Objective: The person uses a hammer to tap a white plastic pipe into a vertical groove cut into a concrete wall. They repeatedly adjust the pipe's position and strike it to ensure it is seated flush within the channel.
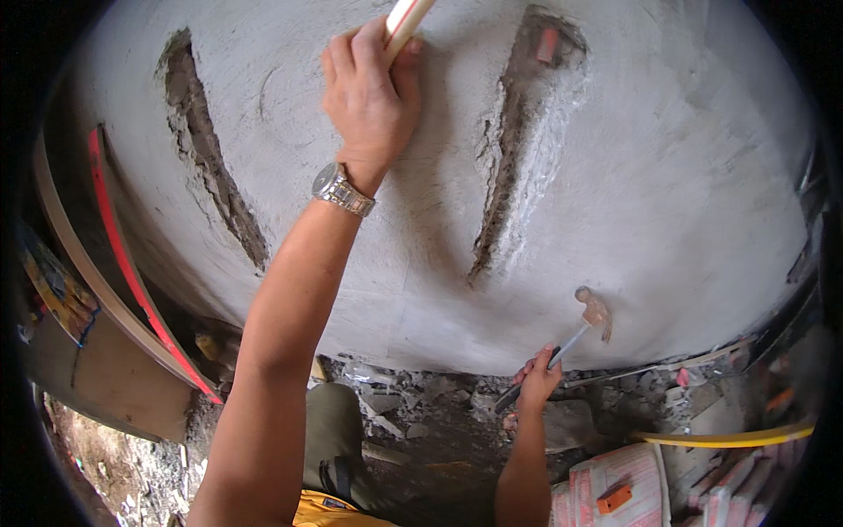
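Observation:
My left hand [373, 97], with a metal watch [341, 190] on the wrist, is raised against the grey plastered wall [404, 237]. Its fingers are wrapped round a white pipe [406, 19] with a red stripe, whose upper end runs out of view. Lower down, my right hand [536, 378] grips a claw hammer [571, 341] by its dark handle. The rusty head points up, in front of the wall's lower part. Between and above the hands, a rough chiselled groove [500, 167] runs down the wall, with a reddish piece [547, 46] in its top.
A second groove [206, 145] is cut at the left. Long red [132, 263] and brown strips [83, 255] lean there. Rubble [421, 408] covers the floor at the wall's foot. Lower right are stacked sacks [606, 483], an orange block [614, 499] and a yellow strip [729, 438].

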`<action>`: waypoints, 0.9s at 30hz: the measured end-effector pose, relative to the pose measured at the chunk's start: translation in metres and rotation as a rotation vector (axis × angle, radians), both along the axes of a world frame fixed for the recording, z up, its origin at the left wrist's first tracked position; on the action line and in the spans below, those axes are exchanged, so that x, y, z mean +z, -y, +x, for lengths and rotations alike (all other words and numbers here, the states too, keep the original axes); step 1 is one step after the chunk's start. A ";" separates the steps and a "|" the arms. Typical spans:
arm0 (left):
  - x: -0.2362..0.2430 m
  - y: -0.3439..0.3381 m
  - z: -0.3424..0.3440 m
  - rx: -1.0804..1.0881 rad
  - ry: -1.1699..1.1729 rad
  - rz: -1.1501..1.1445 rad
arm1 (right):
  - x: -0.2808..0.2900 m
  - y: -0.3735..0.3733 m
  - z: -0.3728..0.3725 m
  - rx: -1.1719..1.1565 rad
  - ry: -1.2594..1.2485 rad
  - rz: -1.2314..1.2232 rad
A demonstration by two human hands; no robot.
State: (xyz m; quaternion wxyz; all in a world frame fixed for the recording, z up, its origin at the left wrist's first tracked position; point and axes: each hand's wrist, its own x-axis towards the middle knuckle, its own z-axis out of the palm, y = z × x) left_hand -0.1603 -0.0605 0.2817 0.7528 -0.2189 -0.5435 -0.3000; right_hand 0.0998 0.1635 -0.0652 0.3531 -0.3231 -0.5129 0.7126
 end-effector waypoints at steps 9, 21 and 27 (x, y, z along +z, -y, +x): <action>-0.009 0.015 0.011 -0.405 0.123 -0.056 | 0.015 0.017 0.023 -0.070 0.068 -0.060; -0.025 0.019 0.045 -0.518 0.247 -0.156 | 0.023 0.024 0.033 -0.064 0.120 -0.039; -0.082 -0.069 0.123 -0.916 0.636 -0.181 | 0.041 0.037 0.027 -0.036 0.130 -0.056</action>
